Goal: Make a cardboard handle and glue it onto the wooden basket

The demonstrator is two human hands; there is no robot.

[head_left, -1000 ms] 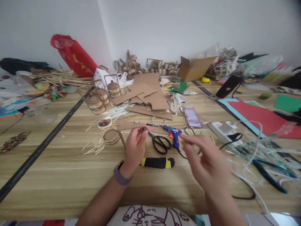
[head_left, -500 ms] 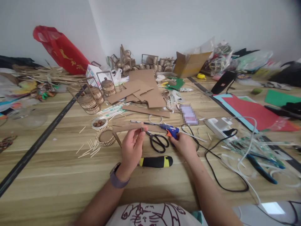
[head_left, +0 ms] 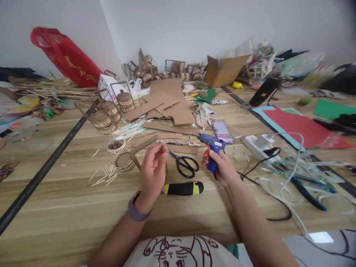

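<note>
My left hand (head_left: pixel 153 168) is closed, thumb and forefinger pinching a small brown piece (head_left: pixel 163 147) whose kind I cannot make out. Behind that hand is a cardboard frame (head_left: pixel 143 144), partly hidden; whether the fingers touch it I cannot tell. My right hand (head_left: pixel 221 165) grips a blue glue gun (head_left: pixel 213 142) with an orange trigger, its nozzle pointing left. Between the hands lie black-handled scissors (head_left: pixel 187 166). Nearer to me is a black and yellow handle (head_left: pixel 183 188). A round stick-walled basket (head_left: pixel 122 160) sits left of my left hand.
Loose short sticks (head_left: pixel 107 174) and a white bowl of brown balls (head_left: pixel 116 144) lie at left. Finished lidded baskets (head_left: pixel 102 120) stand behind them. Cardboard sheets (head_left: pixel 169 100) cover the back middle. A power strip (head_left: pixel 257 146), cables and pliers (head_left: pixel 308 194) are at right.
My right hand has picked the glue gun up off the table and raised it, nozzle towards the left. My left hand has turned slightly, still pinching the small piece; more of the cardboard frame shows.
</note>
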